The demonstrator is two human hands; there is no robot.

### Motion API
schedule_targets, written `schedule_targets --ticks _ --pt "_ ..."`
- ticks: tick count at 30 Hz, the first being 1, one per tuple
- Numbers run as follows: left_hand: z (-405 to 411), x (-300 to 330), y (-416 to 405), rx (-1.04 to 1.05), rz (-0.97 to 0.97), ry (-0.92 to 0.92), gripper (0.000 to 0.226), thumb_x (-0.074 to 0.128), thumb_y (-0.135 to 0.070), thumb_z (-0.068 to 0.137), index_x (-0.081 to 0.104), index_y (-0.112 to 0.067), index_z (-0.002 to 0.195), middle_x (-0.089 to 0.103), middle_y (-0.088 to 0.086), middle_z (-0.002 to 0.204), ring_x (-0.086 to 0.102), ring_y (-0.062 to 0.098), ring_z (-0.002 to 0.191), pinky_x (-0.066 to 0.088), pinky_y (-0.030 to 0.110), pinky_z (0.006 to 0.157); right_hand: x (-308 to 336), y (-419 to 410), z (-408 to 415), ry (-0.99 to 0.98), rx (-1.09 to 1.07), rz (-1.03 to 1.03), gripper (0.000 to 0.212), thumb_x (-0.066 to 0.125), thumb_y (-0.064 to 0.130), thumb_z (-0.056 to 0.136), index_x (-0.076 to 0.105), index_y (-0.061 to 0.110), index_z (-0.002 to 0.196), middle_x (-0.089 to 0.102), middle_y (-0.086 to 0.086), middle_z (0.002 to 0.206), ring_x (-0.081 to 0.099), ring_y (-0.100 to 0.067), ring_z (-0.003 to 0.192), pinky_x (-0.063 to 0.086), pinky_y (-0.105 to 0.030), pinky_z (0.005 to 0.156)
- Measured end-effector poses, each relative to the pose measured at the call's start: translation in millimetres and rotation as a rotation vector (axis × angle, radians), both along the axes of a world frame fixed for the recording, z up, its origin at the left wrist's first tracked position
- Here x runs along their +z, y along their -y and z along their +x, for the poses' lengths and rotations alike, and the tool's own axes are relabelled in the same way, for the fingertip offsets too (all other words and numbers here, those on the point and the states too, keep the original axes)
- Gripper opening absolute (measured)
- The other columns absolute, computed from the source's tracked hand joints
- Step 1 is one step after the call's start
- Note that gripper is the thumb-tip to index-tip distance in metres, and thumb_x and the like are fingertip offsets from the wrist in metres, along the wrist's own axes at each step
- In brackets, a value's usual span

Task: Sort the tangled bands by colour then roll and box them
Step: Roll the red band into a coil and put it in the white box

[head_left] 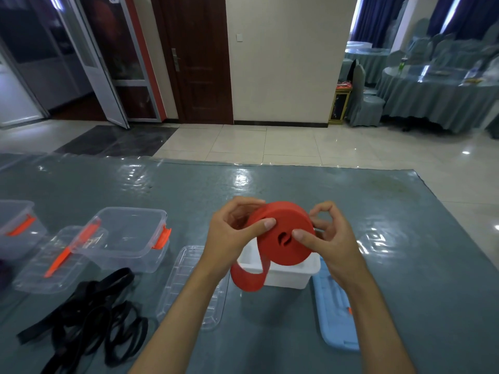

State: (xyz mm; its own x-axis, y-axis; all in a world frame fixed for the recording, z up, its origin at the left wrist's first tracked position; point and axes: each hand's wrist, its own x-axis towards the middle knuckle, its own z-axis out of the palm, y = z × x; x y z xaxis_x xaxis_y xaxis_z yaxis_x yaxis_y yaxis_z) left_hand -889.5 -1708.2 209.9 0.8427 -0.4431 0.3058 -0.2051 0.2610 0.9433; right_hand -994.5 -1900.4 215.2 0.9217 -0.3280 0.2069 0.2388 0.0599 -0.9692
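Note:
A red band (283,249) wound into a thick roll is held above a white box (286,273) in the middle of the table. My left hand (232,233) grips the roll's left side, thumb pressed on its face. My right hand (329,236) pinches its right side, thumb near the centre hole. A loose red tail (247,279) loops down in front of the box's left corner. A heap of tangled black bands (89,317) lies at the lower left.
A clear box with orange clips (129,238) and its lid (54,260) stand at the left, another clear box (16,225) at the far left edge. A clear lid (189,287) lies left of the white box, a blue lid (334,311) to its right.

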Motion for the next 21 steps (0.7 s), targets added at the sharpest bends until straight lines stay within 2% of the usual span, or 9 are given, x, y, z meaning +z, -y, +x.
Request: schedule_targets --ticks 3,5,8,10,12,14,17,19,21 --pt "1.8 -3.5 -0.3 -0.064 0.01 -0.052 0.038 0.092 -0.044 0.079 0.079 -0.026 0.109 0.08 0.005 0.117 0.076 0.022 0.109 0.059 0.027 0.089 3.9 -2.8 -1.7 0.057 -0.059 -0.052 0.061 0.095 0.046 0.07 0.069 0.031 0.123 0.081 -0.011 0.106 0.08 -0.031 0.092 0.066 -0.039 0.074" --pt "3.6 -4.5 -3.5 -0.154 0.013 -0.092 0.04 0.088 -0.042 0.083 0.078 -0.027 0.119 0.077 0.003 0.127 0.073 0.022 0.117 0.058 0.027 0.095 4.2 -4.0 -0.4 0.094 -0.098 -0.068 0.054 0.093 0.043 0.073 0.073 0.03 0.121 0.081 -0.008 0.109 0.079 -0.03 0.097 0.066 -0.043 0.08" --pt "5.7 -3.1 -3.8 -0.181 0.013 -0.075 0.044 0.087 -0.038 0.086 0.077 -0.025 0.127 0.078 0.006 0.123 0.074 0.023 0.116 0.058 0.025 0.095 -0.3 -1.9 1.9 0.063 -0.081 -0.095 0.051 0.092 0.041 0.072 0.065 0.03 0.114 0.079 -0.01 0.108 0.078 -0.033 0.095 0.065 -0.055 0.08" --pt "4.6 -2.1 0.6 -0.109 0.021 -0.038 0.043 0.09 -0.042 0.082 0.08 -0.025 0.12 0.081 0.006 0.114 0.077 0.023 0.107 0.059 0.026 0.09 -2.2 -0.4 3.5 0.012 -0.023 -0.105 0.063 0.095 0.05 0.069 0.056 0.034 0.115 0.078 -0.011 0.107 0.077 -0.034 0.092 0.064 -0.059 0.078" --pt "3.2 -3.9 5.2 -0.014 0.009 -0.043 0.046 0.094 -0.048 0.074 0.081 -0.024 0.111 0.082 0.006 0.108 0.078 0.022 0.102 0.06 0.026 0.087 -1.5 1.9 4.5 -0.003 -0.01 -0.122 0.073 0.094 0.051 0.07 0.055 0.042 0.131 0.08 -0.01 0.107 0.078 -0.034 0.094 0.065 -0.053 0.081" --pt "1.9 -9.2 7.7 0.023 0.0 -0.07 0.047 0.093 -0.052 0.073 0.08 -0.024 0.108 0.081 0.006 0.107 0.078 0.021 0.101 0.06 0.024 0.085 -0.7 3.2 6.3 0.042 -0.035 -0.16 0.07 0.092 0.047 0.075 0.06 0.042 0.137 0.08 -0.007 0.112 0.077 -0.029 0.101 0.065 -0.046 0.086" --pt "-0.9 -15.4 9.8 -0.074 0.028 -0.134 0.049 0.084 -0.053 0.084 0.076 -0.03 0.126 0.079 0.002 0.12 0.076 0.022 0.11 0.061 0.03 0.092 -4.7 -1.9 11.2 0.115 -0.109 -0.114 0.056 0.091 0.046 0.076 0.069 0.036 0.126 0.079 -0.004 0.116 0.076 -0.026 0.106 0.065 -0.042 0.087" --pt "-1.6 -15.6 11.7 -0.101 0.044 -0.135 0.046 0.079 -0.05 0.09 0.072 -0.033 0.133 0.077 0.0 0.126 0.075 0.022 0.115 0.062 0.035 0.095 -11.7 -6.0 15.3 0.092 -0.133 -0.063 0.052 0.092 0.042 0.073 0.065 0.038 0.117 0.079 -0.004 0.111 0.076 -0.026 0.101 0.065 -0.04 0.082" --pt "-0.4 -14.8 13.2 -0.026 0.077 -0.079 0.039 0.078 -0.047 0.091 0.073 -0.036 0.129 0.078 -0.002 0.12 0.076 0.019 0.108 0.062 0.032 0.089 -19.2 -6.7 18.3 0.024 -0.099 -0.032 0.055 0.092 0.042 0.068 0.057 0.04 0.111 0.078 -0.005 0.103 0.076 -0.031 0.093 0.064 -0.038 0.075"
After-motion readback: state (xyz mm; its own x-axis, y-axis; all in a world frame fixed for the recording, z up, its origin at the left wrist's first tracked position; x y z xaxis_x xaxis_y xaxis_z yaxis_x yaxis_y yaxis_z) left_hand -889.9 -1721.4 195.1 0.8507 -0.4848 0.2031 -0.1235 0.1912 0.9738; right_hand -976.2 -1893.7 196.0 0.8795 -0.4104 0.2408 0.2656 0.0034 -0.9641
